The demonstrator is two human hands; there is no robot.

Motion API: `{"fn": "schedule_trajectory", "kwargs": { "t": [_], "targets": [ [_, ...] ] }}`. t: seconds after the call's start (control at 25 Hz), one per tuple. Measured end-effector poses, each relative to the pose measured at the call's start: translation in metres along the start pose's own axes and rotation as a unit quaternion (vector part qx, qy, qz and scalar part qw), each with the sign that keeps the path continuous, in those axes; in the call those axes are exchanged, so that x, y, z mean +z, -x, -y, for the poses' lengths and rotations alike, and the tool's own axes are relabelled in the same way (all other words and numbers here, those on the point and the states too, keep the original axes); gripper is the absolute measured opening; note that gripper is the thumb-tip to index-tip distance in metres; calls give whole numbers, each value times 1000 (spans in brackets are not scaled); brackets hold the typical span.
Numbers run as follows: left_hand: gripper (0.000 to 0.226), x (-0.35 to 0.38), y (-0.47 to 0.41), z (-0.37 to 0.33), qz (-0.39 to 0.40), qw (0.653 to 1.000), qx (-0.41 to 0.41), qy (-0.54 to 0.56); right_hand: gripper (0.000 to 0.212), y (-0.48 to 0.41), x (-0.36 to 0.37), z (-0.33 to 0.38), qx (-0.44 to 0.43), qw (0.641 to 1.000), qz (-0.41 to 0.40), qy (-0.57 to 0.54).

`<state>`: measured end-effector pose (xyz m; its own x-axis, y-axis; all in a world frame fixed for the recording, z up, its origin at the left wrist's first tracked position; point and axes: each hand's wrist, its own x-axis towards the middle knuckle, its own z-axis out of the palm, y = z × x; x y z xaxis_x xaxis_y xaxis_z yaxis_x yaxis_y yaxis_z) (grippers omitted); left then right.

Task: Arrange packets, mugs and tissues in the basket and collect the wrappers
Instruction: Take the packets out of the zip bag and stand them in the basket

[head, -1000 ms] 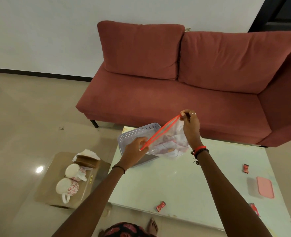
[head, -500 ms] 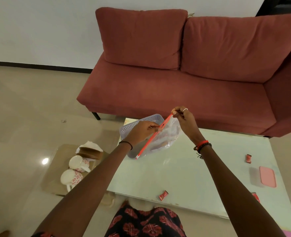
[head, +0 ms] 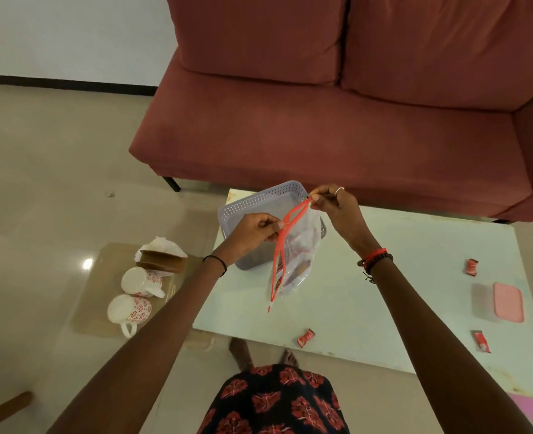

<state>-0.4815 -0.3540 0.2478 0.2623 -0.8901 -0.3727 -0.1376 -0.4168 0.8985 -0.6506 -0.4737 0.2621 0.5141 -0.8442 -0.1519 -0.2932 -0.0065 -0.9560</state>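
Over the pale table [head: 384,292] I hold up a clear zip bag [head: 296,261] with a red seal and packets inside. My left hand [head: 255,231] pinches one side of the seal and my right hand [head: 331,203] pinches its top end. The bag's mouth gapes a little near the top. Behind the bag stands a grey perforated basket [head: 252,205]. Three red wrappers lie on the table: one near the front edge [head: 305,337], one at the right [head: 471,266], one at the front right [head: 481,341]. Two white mugs with red flowers [head: 141,281] [head: 129,310] and a tissue holder [head: 161,256] sit on a low stand at left.
A red sofa [head: 321,126] runs behind the table. A pink-lidded container [head: 506,303] sits near the table's right edge. The mugs' stand [head: 102,296] is on the floor left of the table. My feet [head: 258,355] show below the table's front edge.
The view tipped downward and closer. The bag swung from a level stretch between my hands to hanging steeply, its red seal now running down. My left hand moved up toward the right.
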Motion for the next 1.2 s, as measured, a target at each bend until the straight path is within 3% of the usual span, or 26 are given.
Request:
{"fn": "schedule_trajectory", "kwargs": {
  "t": [0.08, 0.24, 0.36, 0.44, 0.52, 0.68, 0.8, 1.0, 1.2],
  "targets": [
    [18, -1, -5, 8, -27, 999, -11, 12, 18, -4, 12, -4, 15, 999, -35, 37],
    [12, -5, -14, 24, -50, 998, -11, 33, 28, 0, 55, -16, -56, 960, -68, 264],
    [17, -15, -16, 35, -52, 996, 7, 77, 38, 9, 89, -25, 17, 971, -104, 216],
    [21, -24, -19, 44, -67, 992, 9, 105, 43, 8, 104, -34, 72, 973, -35, 219],
    [25, -32, -21, 51, -71, 982, -2, 173, 31, 3, 115, -39, 102, 984, 31, 140],
    [29, -35, -24, 57, -10, 909, -38, 414, 30, -7, 138, -34, 167, 980, 46, -95],
    [32, -41, -28, 56, 12, 876, -37, 480, 25, -16, 149, -29, 180, 980, 27, -76],
    [29, -52, -33, 52, 36, 898, -53, 435, 28, -29, 154, -21, 179, 981, -12, -67],
    [23, -53, -34, 54, 10, 958, -79, 277, 33, -35, 153, -20, 141, 985, -70, 73]
  ]
}}
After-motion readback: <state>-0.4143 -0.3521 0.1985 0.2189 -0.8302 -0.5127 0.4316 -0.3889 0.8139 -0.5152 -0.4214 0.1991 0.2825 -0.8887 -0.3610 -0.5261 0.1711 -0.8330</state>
